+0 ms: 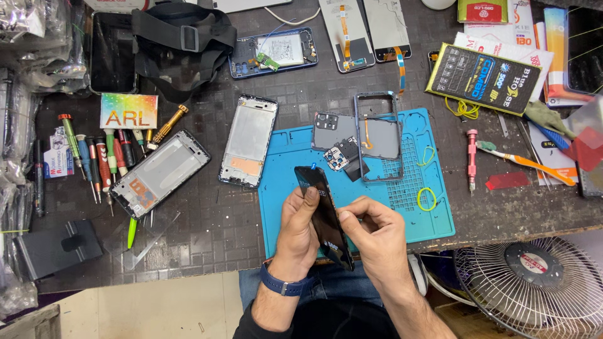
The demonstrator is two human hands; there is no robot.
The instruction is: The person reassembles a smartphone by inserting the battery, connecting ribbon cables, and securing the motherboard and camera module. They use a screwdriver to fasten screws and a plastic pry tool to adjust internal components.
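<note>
One blue silicone work mat [433, 223] lies on the dark tabletop [207, 232]. Two silver phone middle frames [160, 172] [249, 140] lie left of it, and one empty dark frame [379, 136] and one grey back cover [333, 130] lie on it. One opened blue phone [273, 54] and two white display panels [345, 31] [386, 28] sit farther back. One black phone screen [323, 210] is held between two hands [298, 229] [377, 235]. Two yellow rubber bands [426, 199] [428, 156] rest on the mat. One pink screwdriver [472, 160], one toothbrush [524, 162] and one wire fan [534, 285] are at right.

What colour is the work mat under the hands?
Teal blue; the work mat shows best in the head view.
</note>
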